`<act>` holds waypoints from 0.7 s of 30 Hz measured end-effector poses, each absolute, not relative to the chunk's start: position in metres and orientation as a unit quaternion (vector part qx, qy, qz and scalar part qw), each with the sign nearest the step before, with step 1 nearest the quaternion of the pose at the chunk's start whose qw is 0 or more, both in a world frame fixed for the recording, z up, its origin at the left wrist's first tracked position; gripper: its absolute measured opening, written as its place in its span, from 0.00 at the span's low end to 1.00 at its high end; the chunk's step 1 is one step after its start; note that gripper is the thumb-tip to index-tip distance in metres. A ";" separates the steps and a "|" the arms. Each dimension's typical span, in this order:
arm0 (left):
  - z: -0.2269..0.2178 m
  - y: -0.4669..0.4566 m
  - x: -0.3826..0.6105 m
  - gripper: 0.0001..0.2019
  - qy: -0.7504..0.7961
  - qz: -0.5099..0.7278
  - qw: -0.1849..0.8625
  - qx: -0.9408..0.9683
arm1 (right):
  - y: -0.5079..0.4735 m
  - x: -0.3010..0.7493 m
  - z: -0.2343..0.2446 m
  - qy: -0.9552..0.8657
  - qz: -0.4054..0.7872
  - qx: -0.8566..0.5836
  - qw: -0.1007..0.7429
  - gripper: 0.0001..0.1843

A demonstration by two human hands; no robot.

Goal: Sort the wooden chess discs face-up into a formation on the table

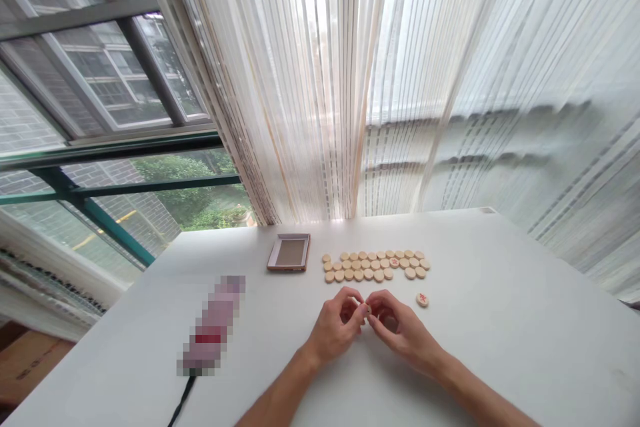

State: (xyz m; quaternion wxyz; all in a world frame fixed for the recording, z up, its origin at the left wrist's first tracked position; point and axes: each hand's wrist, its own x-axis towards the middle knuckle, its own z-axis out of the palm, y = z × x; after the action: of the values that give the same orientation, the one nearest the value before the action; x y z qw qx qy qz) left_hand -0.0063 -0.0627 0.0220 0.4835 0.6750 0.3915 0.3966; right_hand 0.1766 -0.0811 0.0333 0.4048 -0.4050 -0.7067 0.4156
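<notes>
My left hand (339, 323) and my right hand (400, 327) meet above the white table (280, 380), fingertips pinched together. Between them sits a small round Chinese chess piece (369, 310), mostly covered by the fingers. Beyond the hands, several pale wooden Chinese chess pieces (359, 275) lie in three rough rows, most with blank sides up. One piece in the middle row (395, 263) shows a red character. Apart from the rows, to the right of my right hand, lies another piece with a red character (423, 300).
An open shallow box (293, 253) stands left of the rows. Farther left lies a blurred pinkish object (213, 327) with a dark cord (183, 400). String curtains (320, 93) hang behind the table's far edge, beside a window (115, 67).
</notes>
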 end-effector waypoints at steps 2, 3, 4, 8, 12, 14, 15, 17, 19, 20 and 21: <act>0.023 -0.063 -0.007 0.11 0.390 0.397 0.478 0.679 | -0.081 0.177 0.031 -0.705 0.415 -0.407 0.407 0.09; 0.023 -0.063 -0.007 0.11 0.389 0.397 0.476 0.682 | -0.081 0.177 0.030 -0.703 0.415 -0.408 0.409 0.09; 0.024 -0.063 -0.007 0.11 0.388 0.397 0.473 0.684 | -0.080 0.177 0.029 -0.702 0.414 -0.408 0.412 0.09; 0.025 -0.064 -0.008 0.10 0.378 0.398 0.471 0.691 | -0.080 0.177 0.027 -0.697 0.415 -0.407 0.420 0.08; 0.026 -0.064 -0.008 0.11 0.361 0.400 0.471 0.698 | -0.080 0.178 0.029 -0.694 0.417 -0.405 0.424 0.08; 0.025 -0.064 -0.008 0.11 0.365 0.399 0.470 0.698 | -0.080 0.177 0.030 -0.696 0.414 -0.405 0.425 0.09; 0.025 -0.064 -0.008 0.10 0.371 0.399 0.467 0.697 | -0.080 0.177 0.030 -0.697 0.414 -0.405 0.423 0.09; 0.023 -0.063 -0.008 0.10 0.389 0.399 0.458 0.693 | -0.080 0.177 0.030 -0.701 0.416 -0.404 0.414 0.09; 0.021 -0.062 -0.008 0.11 0.401 0.400 0.450 0.691 | -0.081 0.177 0.031 -0.705 0.418 -0.404 0.405 0.09; 0.021 -0.062 -0.008 0.11 0.402 0.400 0.449 0.691 | -0.081 0.177 0.031 -0.706 0.419 -0.404 0.404 0.09; 0.021 -0.061 -0.008 0.11 0.400 0.399 0.453 0.690 | -0.081 0.176 0.031 -0.706 0.419 -0.404 0.404 0.09</act>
State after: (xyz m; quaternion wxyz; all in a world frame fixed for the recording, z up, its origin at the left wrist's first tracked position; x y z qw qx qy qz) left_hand -0.0076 -0.0615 0.0208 0.4528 0.6901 0.3997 0.3988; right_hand 0.1765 -0.0809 0.0312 0.4044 -0.4042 -0.7056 0.4185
